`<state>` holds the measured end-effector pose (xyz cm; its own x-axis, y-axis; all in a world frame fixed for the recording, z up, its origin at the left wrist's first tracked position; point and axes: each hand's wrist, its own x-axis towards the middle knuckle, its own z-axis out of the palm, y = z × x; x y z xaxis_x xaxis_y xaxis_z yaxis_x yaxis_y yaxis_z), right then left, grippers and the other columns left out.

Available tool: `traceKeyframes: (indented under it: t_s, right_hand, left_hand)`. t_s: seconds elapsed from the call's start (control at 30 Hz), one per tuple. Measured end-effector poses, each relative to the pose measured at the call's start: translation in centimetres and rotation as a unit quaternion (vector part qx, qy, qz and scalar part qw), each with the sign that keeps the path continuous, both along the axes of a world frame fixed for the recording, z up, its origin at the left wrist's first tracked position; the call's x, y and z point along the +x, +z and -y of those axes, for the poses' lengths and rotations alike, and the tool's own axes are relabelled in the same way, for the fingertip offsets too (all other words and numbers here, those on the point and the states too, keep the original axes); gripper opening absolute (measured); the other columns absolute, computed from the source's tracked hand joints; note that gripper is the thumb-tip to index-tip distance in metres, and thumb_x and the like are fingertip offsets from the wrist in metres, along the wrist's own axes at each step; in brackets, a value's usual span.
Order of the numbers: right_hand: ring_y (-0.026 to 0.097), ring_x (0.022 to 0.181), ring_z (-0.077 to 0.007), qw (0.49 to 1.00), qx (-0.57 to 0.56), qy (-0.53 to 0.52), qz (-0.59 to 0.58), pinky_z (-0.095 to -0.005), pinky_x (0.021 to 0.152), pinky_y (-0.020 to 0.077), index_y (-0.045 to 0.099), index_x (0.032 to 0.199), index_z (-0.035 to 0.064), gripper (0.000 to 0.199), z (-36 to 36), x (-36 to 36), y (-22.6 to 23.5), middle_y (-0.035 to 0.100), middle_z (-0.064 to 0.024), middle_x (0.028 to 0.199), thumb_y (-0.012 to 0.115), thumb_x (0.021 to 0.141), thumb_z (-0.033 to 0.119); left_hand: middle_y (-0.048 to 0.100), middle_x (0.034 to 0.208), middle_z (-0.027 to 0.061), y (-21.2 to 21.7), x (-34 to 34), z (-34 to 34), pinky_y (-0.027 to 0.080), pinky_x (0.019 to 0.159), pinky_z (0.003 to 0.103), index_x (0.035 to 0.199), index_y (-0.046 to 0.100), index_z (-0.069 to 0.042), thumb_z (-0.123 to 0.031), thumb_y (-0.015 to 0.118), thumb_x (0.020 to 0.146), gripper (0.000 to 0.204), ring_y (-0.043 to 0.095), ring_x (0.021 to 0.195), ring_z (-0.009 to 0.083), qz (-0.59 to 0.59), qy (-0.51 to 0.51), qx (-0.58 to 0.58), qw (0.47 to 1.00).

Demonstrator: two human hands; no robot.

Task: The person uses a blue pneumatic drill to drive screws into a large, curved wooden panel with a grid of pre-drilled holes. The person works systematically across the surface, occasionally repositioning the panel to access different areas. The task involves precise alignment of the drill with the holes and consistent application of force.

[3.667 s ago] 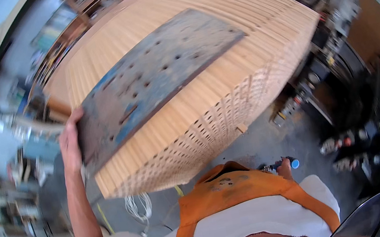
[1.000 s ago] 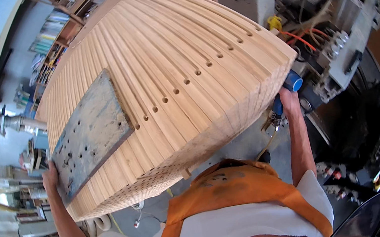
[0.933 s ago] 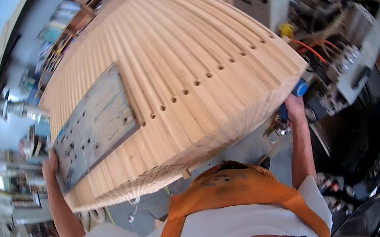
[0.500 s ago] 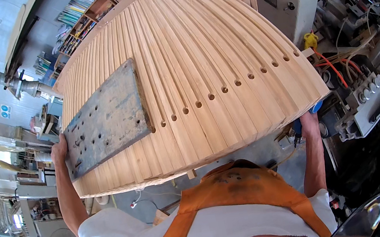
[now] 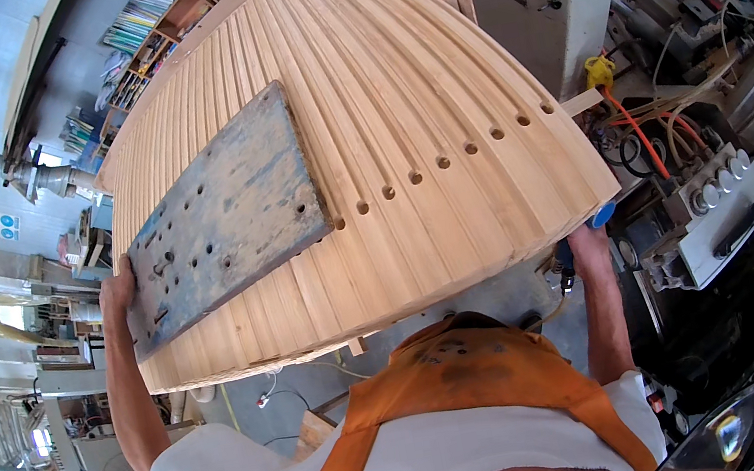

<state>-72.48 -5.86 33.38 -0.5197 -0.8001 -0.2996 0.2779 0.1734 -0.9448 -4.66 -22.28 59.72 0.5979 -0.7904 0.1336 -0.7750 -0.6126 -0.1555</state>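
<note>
My left hand (image 5: 117, 289) is closed on the left edge of a worn, dark grey-blue plate (image 5: 232, 185) pierced with several round holes. The plate lies slanted across a broad row of pale wooden strips (image 5: 459, 241), hiding part of them. Long grooves run between the strips, with a line of round holes near their front ends. Below the right front corner of the wood, my right hand (image 5: 588, 244) is closed around a blue tool (image 5: 564, 255). The wood's edge hides most of this tool, so its kind cannot be made out; a blue round part (image 5: 603, 215) shows beside the hand.
On the right stands a machine bench (image 5: 744, 201) with knobs, red hoses (image 5: 648, 142) and a yellow fitting (image 5: 599, 72). A pale pillar (image 5: 594, 5) rises behind the wood's right side. Shelves (image 5: 162, 46) of folders stand at the back left. Cables (image 5: 273, 390) lie on the floor.
The plate has slid right across the strips, covering more of the holes, with my left hand still on it. The view has shifted, so the wood's right end and my right hand appear further left.
</note>
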Motion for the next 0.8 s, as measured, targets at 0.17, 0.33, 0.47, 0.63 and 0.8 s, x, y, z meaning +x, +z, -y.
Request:
traceKeyframes:
  t_s: [0.17, 0.33, 0.47, 0.63, 0.8]
  right_hand:
    - [0.053, 0.113, -0.0181, 0.999, -0.030, 0.040, -0.004, -0.0316, 0.092, 0.0429, 0.048, 0.131, 0.0025, 0.050, 0.1, -0.6, -0.5, 0.056, -0.0068, 0.126, 0.064, 0.087, 0.019]
    - [0.050, 0.118, -0.0192, 0.996, -0.032, 0.080, 0.011, -0.0325, 0.096, 0.0412, 0.040, 0.138, 0.0025, 0.062, 0.0, -1.1, -1.3, 0.051, -0.0079, 0.133, 0.067, 0.087, 0.025]
    - [0.056, 0.110, -0.0188, 0.996, -0.069, 0.046, 0.016, -0.0322, 0.091, 0.0440, 0.052, 0.126, 0.0024, 0.044, 0.3, -0.7, -1.1, 0.058, -0.0080, 0.122, 0.065, 0.086, 0.017]
    - [0.059, 0.103, -0.0197, 0.998, -0.059, 0.020, -0.025, -0.0326, 0.088, 0.0453, 0.058, 0.118, 0.0011, 0.036, 0.6, -0.7, -2.5, 0.063, -0.0092, 0.112, 0.066, 0.086, 0.016]
    - [0.061, 0.095, -0.0205, 0.996, -0.079, 0.006, -0.035, -0.0336, 0.084, 0.0466, 0.059, 0.111, -0.0006, 0.032, 1.0, -0.3, -2.7, 0.064, -0.0100, 0.103, 0.068, 0.085, 0.016]
  left_hand:
    - [0.052, 0.118, 0.0388, 0.0, -1.3, 0.6, 0.036, 0.104, 0.043, 0.112, 0.056, 0.017, -0.073, 0.033, 0.084, 0.097, 0.049, 0.121, 0.0429, 0.014, -0.012, 0.003, 1.000]
    - [0.054, 0.113, 0.0390, 0.2, -3.9, 0.4, 0.039, 0.101, 0.044, 0.108, 0.057, 0.020, -0.072, 0.034, 0.084, 0.098, 0.052, 0.117, 0.0445, 0.011, -0.041, 0.017, 0.999]
    - [0.056, 0.108, 0.0400, 1.0, -9.3, 0.0, 0.042, 0.097, 0.044, 0.106, 0.057, 0.022, -0.070, 0.038, 0.085, 0.095, 0.054, 0.113, 0.0456, -0.007, -0.072, 0.018, 0.997]
    - [0.058, 0.104, 0.0401, 1.8, -13.9, 0.3, 0.045, 0.093, 0.044, 0.104, 0.057, 0.023, -0.067, 0.042, 0.085, 0.093, 0.057, 0.110, 0.0455, -0.029, -0.077, 0.016, 0.996]
    - [0.059, 0.097, 0.0407, 2.3, -17.2, 1.0, 0.048, 0.087, 0.044, 0.101, 0.057, 0.023, -0.067, 0.042, 0.085, 0.093, 0.060, 0.103, 0.0454, -0.060, -0.091, 0.043, 0.993]
